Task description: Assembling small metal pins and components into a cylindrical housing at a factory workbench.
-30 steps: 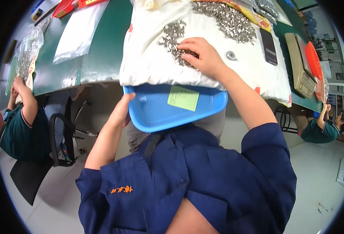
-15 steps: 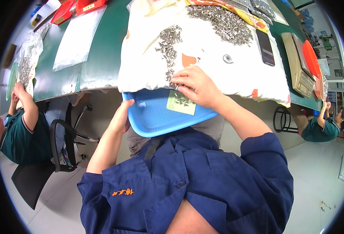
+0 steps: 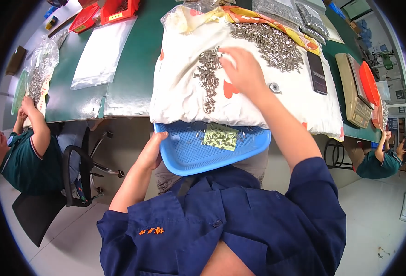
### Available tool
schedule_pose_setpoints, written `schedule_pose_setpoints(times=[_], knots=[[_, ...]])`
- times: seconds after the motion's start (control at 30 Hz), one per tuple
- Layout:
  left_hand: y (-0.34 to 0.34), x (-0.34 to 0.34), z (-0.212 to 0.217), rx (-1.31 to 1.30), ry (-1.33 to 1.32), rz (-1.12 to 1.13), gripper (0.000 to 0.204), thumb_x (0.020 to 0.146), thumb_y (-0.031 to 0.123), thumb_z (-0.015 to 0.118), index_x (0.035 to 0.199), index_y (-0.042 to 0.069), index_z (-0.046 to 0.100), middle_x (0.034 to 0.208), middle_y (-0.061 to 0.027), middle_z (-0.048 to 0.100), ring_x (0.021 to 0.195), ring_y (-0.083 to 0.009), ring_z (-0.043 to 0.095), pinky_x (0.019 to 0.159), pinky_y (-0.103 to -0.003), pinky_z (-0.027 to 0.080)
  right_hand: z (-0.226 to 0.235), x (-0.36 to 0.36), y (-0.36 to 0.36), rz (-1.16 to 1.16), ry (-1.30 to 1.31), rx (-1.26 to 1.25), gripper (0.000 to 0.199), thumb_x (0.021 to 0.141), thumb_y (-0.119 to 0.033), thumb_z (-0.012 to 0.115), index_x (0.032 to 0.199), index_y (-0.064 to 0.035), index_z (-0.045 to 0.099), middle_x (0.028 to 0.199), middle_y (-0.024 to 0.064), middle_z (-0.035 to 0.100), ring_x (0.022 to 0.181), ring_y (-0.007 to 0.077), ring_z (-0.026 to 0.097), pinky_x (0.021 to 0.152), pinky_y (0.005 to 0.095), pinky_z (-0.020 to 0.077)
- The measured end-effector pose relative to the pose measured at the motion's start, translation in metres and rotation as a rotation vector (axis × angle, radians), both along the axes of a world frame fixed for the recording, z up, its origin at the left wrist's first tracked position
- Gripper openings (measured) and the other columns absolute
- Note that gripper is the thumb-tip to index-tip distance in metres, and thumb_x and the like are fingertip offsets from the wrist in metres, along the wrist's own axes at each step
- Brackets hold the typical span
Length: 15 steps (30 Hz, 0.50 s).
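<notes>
Blue tray (image 3: 184, 158) is gripped by the left hand (image 3: 151, 149); right hand (image 3: 242, 69), fingers spread, gathers metal parts (image 3: 207, 76); sweeping trayward seems next.

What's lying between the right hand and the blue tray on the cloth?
In the head view, a strip of small metal parts and bare white cloth lie between the right hand and the blue tray.

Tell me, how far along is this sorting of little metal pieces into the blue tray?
Early on, it seems. A small batch of metal pieces already lies in the blue tray, which the left hand holds at the table edge. The right hand is on the white cloth by a small pile. A bigger heap remains.
</notes>
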<state>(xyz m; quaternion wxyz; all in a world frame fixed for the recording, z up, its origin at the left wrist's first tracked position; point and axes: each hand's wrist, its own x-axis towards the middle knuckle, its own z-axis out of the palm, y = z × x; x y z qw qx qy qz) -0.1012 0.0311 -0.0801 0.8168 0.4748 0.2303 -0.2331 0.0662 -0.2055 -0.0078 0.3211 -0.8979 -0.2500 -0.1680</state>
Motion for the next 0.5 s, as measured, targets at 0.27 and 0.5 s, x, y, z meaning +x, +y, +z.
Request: schedule_pose_setpoints(times=[0.27,0.5], knots=[[-0.001,0.001,-0.011,0.023,0.000,0.009,0.043,0.079,0.026,0.046,0.110,-0.003,0.042,0.101,-0.0147,0.053,0.090,-0.0231,0.053,0.082,-0.036,0.042,-0.023,0.042,0.042,-0.163,0.083,-0.186,0.021,0.074,-0.026,0.056,0.082,-0.0066,0.062,0.087,0.0167,0.057,0.085,0.0323,0.051,0.079,0.0369,0.0397],[-0.001,0.006,0.009,0.080,0.077,-0.017,0.044,0.079,0.026,0.045,0.111,-0.004,0.041,0.103,-0.0152,0.053,0.090,-0.0232,0.053,0.081,-0.035,0.043,-0.028,0.012,0.056,-0.077,0.006,-0.119,0.020,0.072,-0.021,0.057,0.082,-0.0033,0.061,0.087,0.0129,0.056,0.086,0.0300,0.049,0.079,0.0358,0.0380]])
